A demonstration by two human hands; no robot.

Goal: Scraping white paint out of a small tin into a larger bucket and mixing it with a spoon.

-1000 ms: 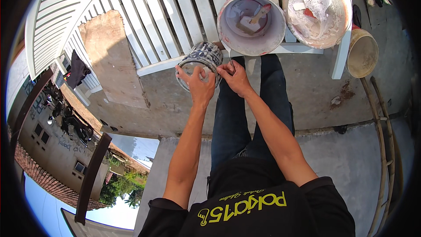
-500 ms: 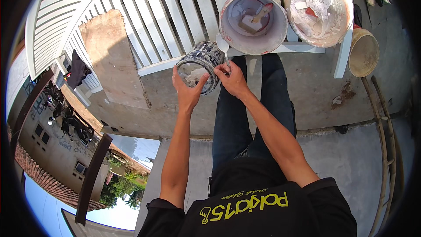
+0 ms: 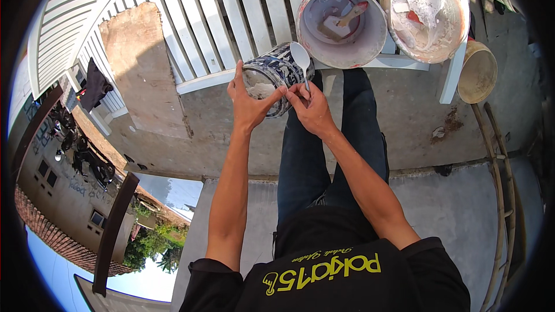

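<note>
A cylindrical paint can (image 3: pixel 282 59) with a dark, white-smeared side lies tilted near the bench's front edge, its round open end toward me. Whitish, lumpy material shows inside. My left hand (image 3: pixel 250 108) grips the can's rim, thumb along the lower side and fingers up the left. In my right hand (image 3: pixel 315 113) a spoon (image 3: pixel 300 56) is held by its handle, pale bowl pointing up and away from me. The right fingertips sit close to the left thumb at the can's rim; whether they touch it, I cannot tell.
On the white slatted bench (image 3: pixel 228 78) stand a bucket (image 3: pixel 370 46) with a brush (image 3: pixel 351 14) inside and a white-crusted basin (image 3: pixel 445 52). Another bucket (image 3: pixel 478 75) is beyond the bench's right end. A wooden board (image 3: pixel 136 40) leans at left; a bamboo ladder (image 3: pixel 502 196) lies at right.
The can and both hands have shifted slightly away from me. The spoon's bowl has moved right and now turns more of its face to view.
</note>
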